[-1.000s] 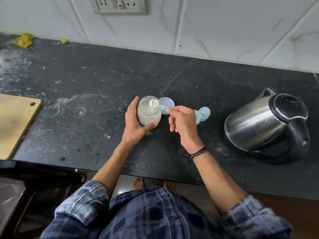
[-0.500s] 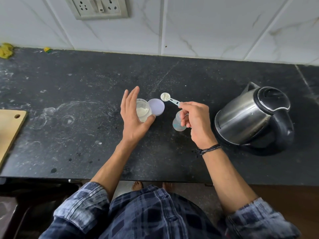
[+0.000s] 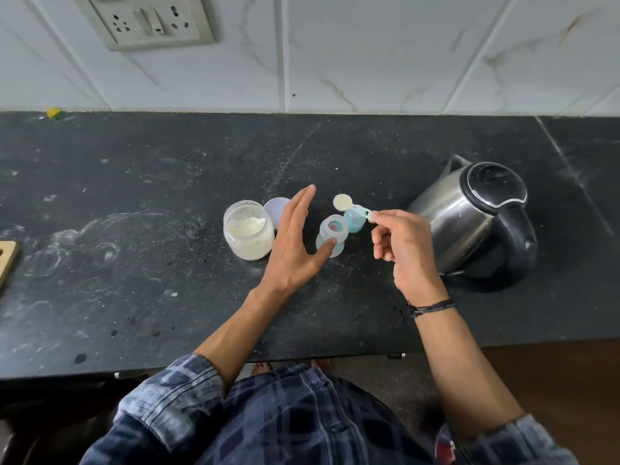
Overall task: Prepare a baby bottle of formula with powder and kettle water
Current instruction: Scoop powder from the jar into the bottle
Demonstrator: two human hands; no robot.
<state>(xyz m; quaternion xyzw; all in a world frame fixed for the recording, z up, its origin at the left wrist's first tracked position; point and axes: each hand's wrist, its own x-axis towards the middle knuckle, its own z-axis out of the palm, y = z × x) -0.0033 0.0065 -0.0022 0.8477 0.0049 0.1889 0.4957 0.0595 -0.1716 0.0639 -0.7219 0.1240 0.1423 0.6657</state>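
Note:
A clear jar of white formula powder (image 3: 248,233) stands open on the black counter, its pale lid (image 3: 275,209) lying just behind it. My left hand (image 3: 295,243) is off the jar, fingers straight, its thumb touching the small open baby bottle (image 3: 332,234). My right hand (image 3: 401,248) pinches the handle of a small scoop (image 3: 350,205) heaped with powder, held just behind and above the bottle's mouth. A blue bottle cap (image 3: 355,221) lies behind the bottle. The steel kettle (image 3: 469,219) with a black lid and handle stands at the right.
A wooden cutting board (image 3: 7,260) edge shows at the far left. A wall socket (image 3: 151,18) sits on the tiled wall behind. A yellow-green scrap (image 3: 53,113) lies at the counter's back left. The counter's front edge runs just before my body.
My left hand let go of the powder jar and moved right to the bottle. My right hand carried the filled scoop from over the jar toward the bottle.

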